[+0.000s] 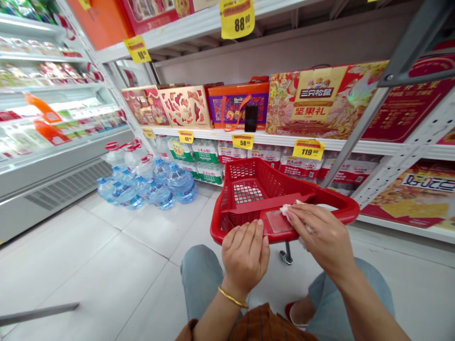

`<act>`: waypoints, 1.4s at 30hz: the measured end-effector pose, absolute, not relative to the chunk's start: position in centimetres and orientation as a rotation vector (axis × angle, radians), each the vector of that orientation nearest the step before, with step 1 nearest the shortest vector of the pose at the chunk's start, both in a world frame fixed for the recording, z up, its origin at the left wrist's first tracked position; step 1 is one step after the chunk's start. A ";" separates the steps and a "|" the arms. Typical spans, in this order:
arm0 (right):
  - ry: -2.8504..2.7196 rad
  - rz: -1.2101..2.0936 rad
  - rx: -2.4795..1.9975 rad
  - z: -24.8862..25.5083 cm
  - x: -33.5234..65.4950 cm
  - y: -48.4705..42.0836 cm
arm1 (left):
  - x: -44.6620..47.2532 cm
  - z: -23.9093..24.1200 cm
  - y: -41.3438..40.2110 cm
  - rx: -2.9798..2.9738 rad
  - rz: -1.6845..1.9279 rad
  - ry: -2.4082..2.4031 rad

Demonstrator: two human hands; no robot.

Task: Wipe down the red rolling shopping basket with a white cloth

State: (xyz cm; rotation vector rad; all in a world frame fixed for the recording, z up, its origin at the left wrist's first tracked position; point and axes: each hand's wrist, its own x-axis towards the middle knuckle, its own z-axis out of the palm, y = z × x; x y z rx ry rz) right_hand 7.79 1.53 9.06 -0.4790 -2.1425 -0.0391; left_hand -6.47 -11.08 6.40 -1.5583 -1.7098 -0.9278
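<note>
A red plastic shopping cart (231, 201) stands right before my knees, its handle end towards me. My left hand (245, 251) is closed over the handle, left of a clear panel (279, 221) set into it. In my right hand (320, 232) is a crumpled white tissue (285, 209), pinched between the fingers and pressed at the panel's right edge. Part of the tissue is hidden by the fingers. The cart's perforated basket narrows away from me towards the shelf.
Large blue water bottles (156, 182) are grouped on the tiled floor at left, beside a refrigerated display (53, 180). Gift boxes (323, 102) line the shelf ahead, over packs of bottled water (208, 173). A grey metal bar (359, 137) slants past at right. A black phone-like object (250, 118) stands at the shelf edge.
</note>
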 end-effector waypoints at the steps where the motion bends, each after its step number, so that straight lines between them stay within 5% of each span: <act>1: -2.101 -0.028 -0.505 9.3 7.6 1.2 | -6.4 6.4 -11.1 -1.559 -0.931 -1.714; 42: -2.129 0.076 -0.410 8.7 5.3 -0.6 | -7.4 6.1 -11.1 -1.620 -0.912 -1.578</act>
